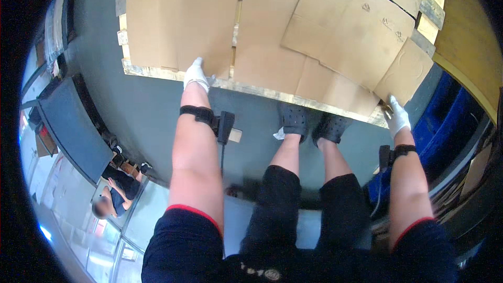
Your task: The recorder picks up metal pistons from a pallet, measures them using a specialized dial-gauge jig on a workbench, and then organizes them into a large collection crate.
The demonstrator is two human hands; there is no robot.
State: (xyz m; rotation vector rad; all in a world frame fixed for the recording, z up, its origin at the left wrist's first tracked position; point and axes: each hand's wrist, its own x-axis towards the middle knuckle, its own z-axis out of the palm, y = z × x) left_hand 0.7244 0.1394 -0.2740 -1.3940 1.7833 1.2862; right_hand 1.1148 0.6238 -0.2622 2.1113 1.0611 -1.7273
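Note:
A wooden pallet lies in front of me, covered with flat cardboard sheets. My left hand, in a white glove, rests at the pallet's near edge. Its fingers stretch onto the cardboard and the thumb stands apart. At the near right corner, my right hand, also white-gloved, has its fingers bent round the pallet's edge, beside a small cardboard piece. Exactly what lies under those fingertips is hard to make out. A loose cardboard sheet overlaps the others at the right.
My dark clogs stand on the grey floor, close to the pallet's near edge. Blue material and a yellow edge are at the right. A dark grey panel stands at the left, with a seated person beyond it.

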